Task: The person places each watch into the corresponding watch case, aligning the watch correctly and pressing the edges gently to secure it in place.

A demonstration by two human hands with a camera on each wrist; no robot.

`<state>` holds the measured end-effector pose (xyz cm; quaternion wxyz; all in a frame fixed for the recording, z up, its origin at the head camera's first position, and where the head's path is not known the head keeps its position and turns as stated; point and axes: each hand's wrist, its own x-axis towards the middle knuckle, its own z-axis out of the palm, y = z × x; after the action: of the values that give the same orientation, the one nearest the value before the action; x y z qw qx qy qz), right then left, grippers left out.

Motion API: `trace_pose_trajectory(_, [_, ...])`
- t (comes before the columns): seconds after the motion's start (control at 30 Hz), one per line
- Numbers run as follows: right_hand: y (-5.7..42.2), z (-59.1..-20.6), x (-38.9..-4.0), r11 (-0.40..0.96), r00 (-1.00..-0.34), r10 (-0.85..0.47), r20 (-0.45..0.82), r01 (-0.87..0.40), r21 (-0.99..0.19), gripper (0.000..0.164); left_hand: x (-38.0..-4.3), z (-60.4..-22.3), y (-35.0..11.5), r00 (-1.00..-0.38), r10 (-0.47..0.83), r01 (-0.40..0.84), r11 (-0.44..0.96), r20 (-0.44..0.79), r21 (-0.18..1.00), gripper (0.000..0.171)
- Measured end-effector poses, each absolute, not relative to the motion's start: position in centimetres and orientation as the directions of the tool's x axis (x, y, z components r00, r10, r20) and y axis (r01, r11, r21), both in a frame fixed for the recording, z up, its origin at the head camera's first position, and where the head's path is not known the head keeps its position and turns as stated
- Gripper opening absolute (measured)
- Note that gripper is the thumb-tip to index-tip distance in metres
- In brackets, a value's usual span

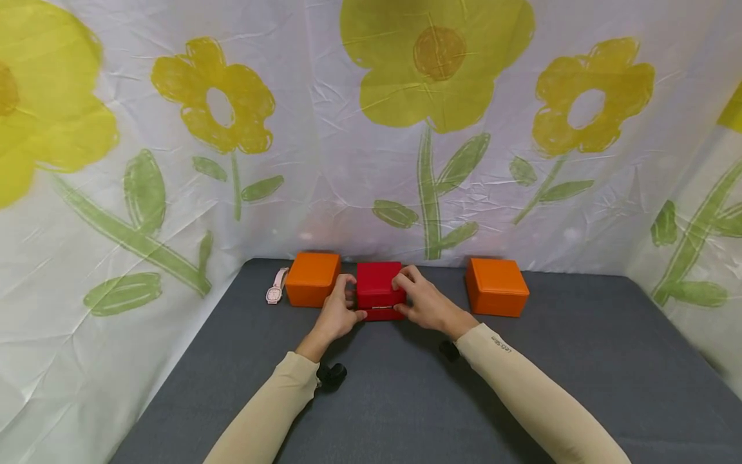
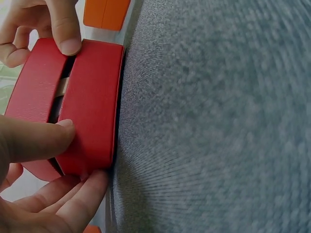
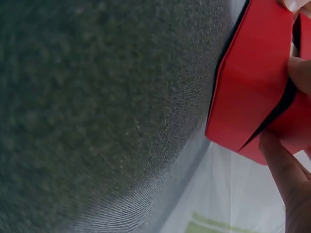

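A red hinged-lid box point(image 1: 379, 280) stands on the grey table, its lid slightly raised. In the left wrist view a dark gap runs along the front, with a small pale piece inside it. My left hand point(image 1: 336, 316) holds the lower part, thumb on the front face and fingers against the left side. From the right, my right hand point(image 1: 427, 301) grips the lid, its thumb point(image 3: 302, 73) at the gap and a finger on the side. An orange box point(image 1: 313, 279) stands just left of my left hand.
A pink wristwatch point(image 1: 276, 287) lies left of the left orange box. Another orange box point(image 1: 497, 287) stands to the right of my right hand. Behind the grey table point(image 1: 406, 406) hangs a white cloth point(image 1: 324, 161) printed with yellow flowers.
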<state>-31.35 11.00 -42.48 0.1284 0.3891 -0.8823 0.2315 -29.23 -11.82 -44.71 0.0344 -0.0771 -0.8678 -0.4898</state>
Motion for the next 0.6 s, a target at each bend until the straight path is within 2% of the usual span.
trace_pose_trajectory(0.17, [10.86,-42.69,-31.09,0.596,-0.673,-0.625,0.395,-0.738,-0.316,0.035,-29.34,-44.82,-11.83,-0.985,0.099,0.170,0.516,0.139,0.840,0.060])
trace_pose_trajectory(0.33, [10.95,-43.01,-30.81,0.623,-0.713,-0.594,0.371,-0.700,-0.349,0.035,-29.47,-45.03,-11.75,-0.985,0.112,0.170,0.509,0.130,0.844,0.058])
trace_pose_trajectory(0.47, [10.92,-43.16,-30.58,0.618,-0.777,-0.521,0.354,-0.629,-0.471,0.037,-29.41,-44.95,-11.79,-0.986,0.107,0.165,0.503,0.129,0.849,0.057])
trace_pose_trajectory(0.6, [10.72,-43.15,-30.35,0.571,-0.861,-0.407,0.304,-0.500,-0.651,0.055,-29.21,-44.64,-12.04,-0.985,0.091,0.173,0.496,0.147,0.851,0.056])
